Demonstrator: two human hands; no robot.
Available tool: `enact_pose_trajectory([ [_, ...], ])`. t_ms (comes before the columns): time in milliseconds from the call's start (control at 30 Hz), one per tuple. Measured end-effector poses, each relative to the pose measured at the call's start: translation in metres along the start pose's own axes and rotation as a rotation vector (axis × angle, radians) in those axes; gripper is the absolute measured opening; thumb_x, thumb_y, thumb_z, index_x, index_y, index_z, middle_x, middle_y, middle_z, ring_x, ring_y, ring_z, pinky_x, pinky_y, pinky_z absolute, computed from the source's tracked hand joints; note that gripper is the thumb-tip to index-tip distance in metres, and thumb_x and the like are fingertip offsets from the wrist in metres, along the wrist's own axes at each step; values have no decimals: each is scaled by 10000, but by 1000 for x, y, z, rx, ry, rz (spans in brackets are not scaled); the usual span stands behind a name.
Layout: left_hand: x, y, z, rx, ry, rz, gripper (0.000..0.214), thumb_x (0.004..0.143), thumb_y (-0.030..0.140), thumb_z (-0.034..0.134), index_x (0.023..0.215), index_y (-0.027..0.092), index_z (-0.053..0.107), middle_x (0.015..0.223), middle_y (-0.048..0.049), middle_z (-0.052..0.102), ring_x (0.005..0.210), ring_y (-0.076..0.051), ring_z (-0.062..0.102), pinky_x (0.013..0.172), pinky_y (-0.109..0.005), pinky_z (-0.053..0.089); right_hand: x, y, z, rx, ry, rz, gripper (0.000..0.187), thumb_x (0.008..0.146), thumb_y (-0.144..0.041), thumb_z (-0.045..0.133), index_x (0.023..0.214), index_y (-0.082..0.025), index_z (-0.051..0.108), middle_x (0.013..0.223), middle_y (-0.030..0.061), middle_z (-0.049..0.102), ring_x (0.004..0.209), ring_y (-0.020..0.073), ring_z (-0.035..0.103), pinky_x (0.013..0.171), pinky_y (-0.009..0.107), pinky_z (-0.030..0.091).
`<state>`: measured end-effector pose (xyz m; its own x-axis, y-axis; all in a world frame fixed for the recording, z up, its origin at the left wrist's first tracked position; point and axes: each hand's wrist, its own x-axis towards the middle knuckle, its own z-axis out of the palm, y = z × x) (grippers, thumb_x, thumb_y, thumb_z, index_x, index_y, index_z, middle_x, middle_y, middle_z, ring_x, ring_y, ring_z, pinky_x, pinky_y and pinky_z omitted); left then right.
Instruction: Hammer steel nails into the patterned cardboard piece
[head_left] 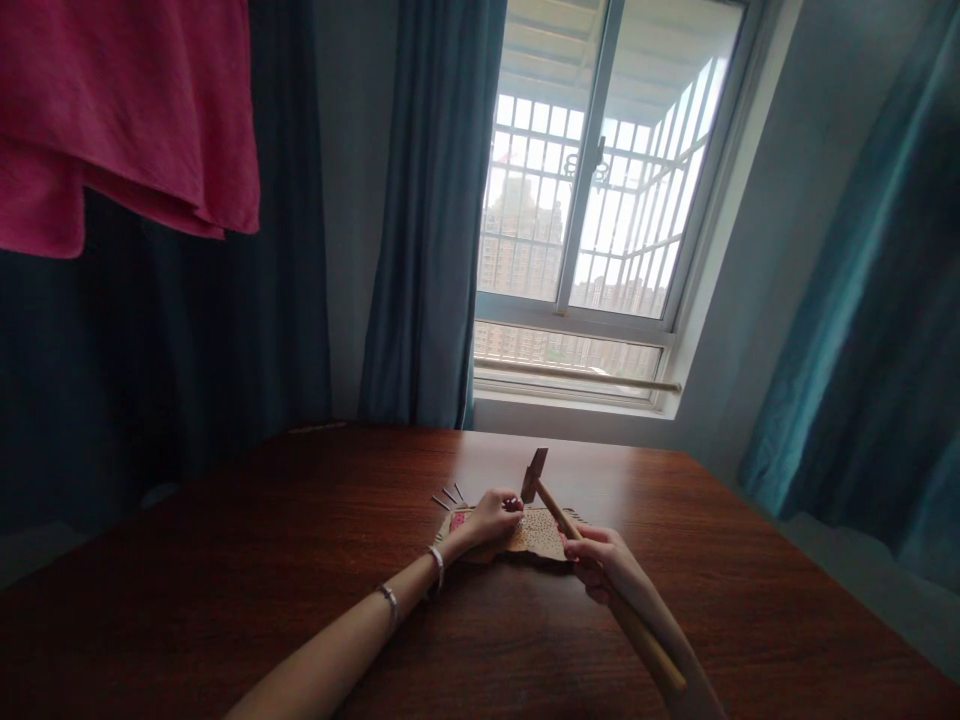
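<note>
In my right hand (pixel 604 562) is a hammer (pixel 559 508), gripped around its wooden handle, with the far end of the handle reaching back past my wrist. The hammer's head is raised just beside the fingertips of my left hand (pixel 495 515). Those fingers are closed in a pinch; what sits between them is too small and hidden to name. Below both hands lies a tan, rough-edged sheet (pixel 538 532) covered with small dark dots, with pinkish-red patches near its ends. Several thin metal rods (pixel 451 494) lie by its far left corner.
The brown wooden table (pixel 360 620) stretches out around the sheet. Beyond it are a barred window (pixel 577 220) and blue curtains (pixel 431 220) on both sides. A pink towel (pixel 142 110) hangs at the upper left.
</note>
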<state>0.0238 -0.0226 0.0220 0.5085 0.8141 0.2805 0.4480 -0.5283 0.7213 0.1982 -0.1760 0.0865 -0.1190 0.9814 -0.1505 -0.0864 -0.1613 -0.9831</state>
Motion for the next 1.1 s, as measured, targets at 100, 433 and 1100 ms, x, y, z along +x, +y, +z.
enact_pose_trajectory([
  [100,-1,1,-1,-1,-7,12,189,700,266,529,758,138,655,752,-18,654,720,-147,566,632,-194,395,0,0,0,7,5,-15,184,597,-291,599,693,-179,488,498,-80,354,337,31,281,257,155,208],
  [433,0,-3,0,-6,5,44,181,701,266,545,762,135,653,750,-23,656,721,-148,575,627,-194,396,0,0,0,7,-4,-15,191,600,-292,600,700,-178,483,534,-71,385,341,27,297,262,154,216],
  [1100,5,-12,6,-27,-1,40,158,694,253,563,763,137,646,752,-15,644,725,-145,563,642,-204,404,5,4,1,39,78,-12,227,582,-298,620,739,-171,517,509,-75,404,329,32,311,253,158,233],
])
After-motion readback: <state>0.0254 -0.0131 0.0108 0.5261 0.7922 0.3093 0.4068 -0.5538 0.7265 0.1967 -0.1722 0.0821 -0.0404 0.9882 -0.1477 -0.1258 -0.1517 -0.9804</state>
